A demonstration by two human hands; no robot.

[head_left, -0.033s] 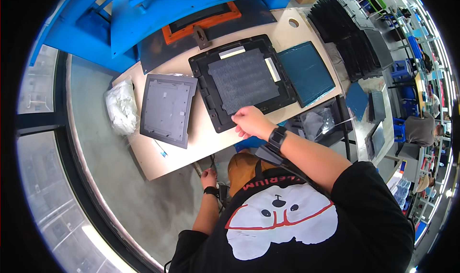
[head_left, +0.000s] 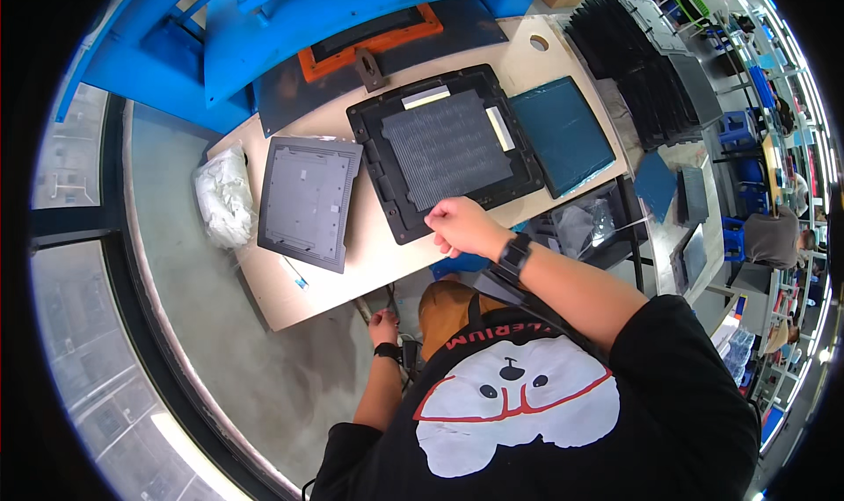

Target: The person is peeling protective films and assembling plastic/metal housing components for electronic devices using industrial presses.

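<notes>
My right hand [head_left: 464, 226], a dark watch on its wrist, is closed with curled fingers over the near edge of a black frame [head_left: 401, 217]. What its fingers hold, if anything, is hidden. A ribbed dark grey panel [head_left: 448, 145] lies inside that frame, with two pale strips along its far and right sides. My left hand [head_left: 383, 327] is closed, low beyond the table's near edge, beside a thin dark rod or cable; its grip is too small to make out. Left of the frame rests a grey panel [head_left: 305, 200], and to its right a dark teal film-wrapped panel [head_left: 563, 134].
A blue machine [head_left: 352, 35] with an orange-red frame [head_left: 369, 42] stands at the table's far side. White crumpled plastic [head_left: 224, 198] sits at the left edge. Black panels [head_left: 642, 70] are stacked at right, above a bin with clear bags [head_left: 585, 224]. Other people sit far right.
My right hand has shifted very slightly to the right and toward me. The panels and my left hand look unmoved.
</notes>
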